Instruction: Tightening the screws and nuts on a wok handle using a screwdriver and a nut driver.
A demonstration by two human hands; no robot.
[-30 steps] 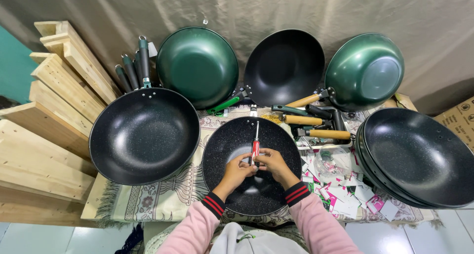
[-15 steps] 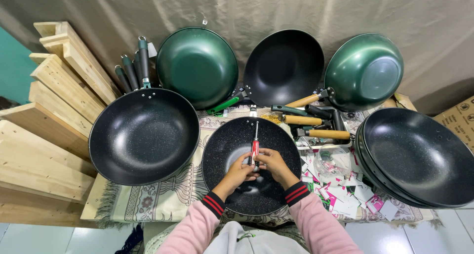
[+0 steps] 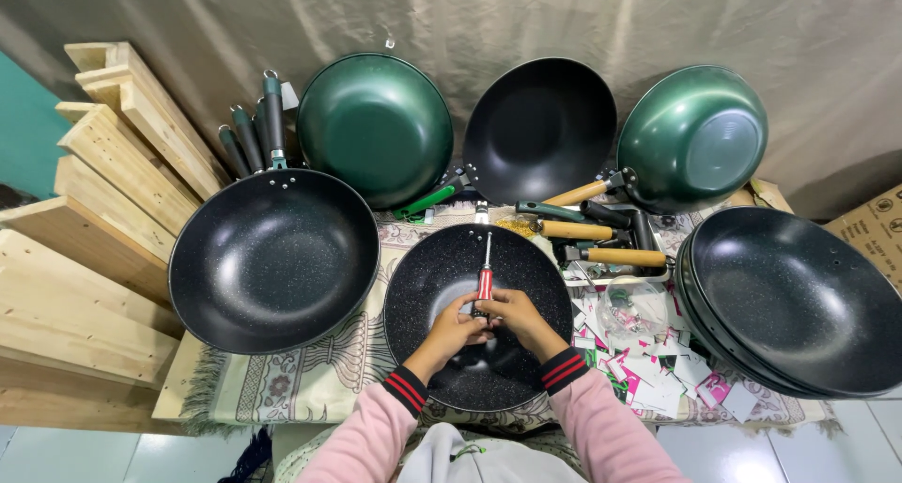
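Note:
A black speckled wok [image 3: 427,286] lies on the patterned cloth right in front of me. Both my hands are inside it. My left hand [image 3: 456,321] and my right hand [image 3: 512,312] close together around the lower end of a red-handled screwdriver [image 3: 485,278]. Its metal shaft points away from me toward the wok's far rim. Pink sleeves with dark striped cuffs cover my wrists.
A large black wok [image 3: 272,257] sits at the left, a stack of black woks [image 3: 799,300] at the right. Green woks [image 3: 376,126] [image 3: 695,135] and a black wok [image 3: 540,126] lean on the curtain. Wooden handles [image 3: 611,256] and paper scraps [image 3: 648,366] lie right; timber planks [image 3: 85,220] left.

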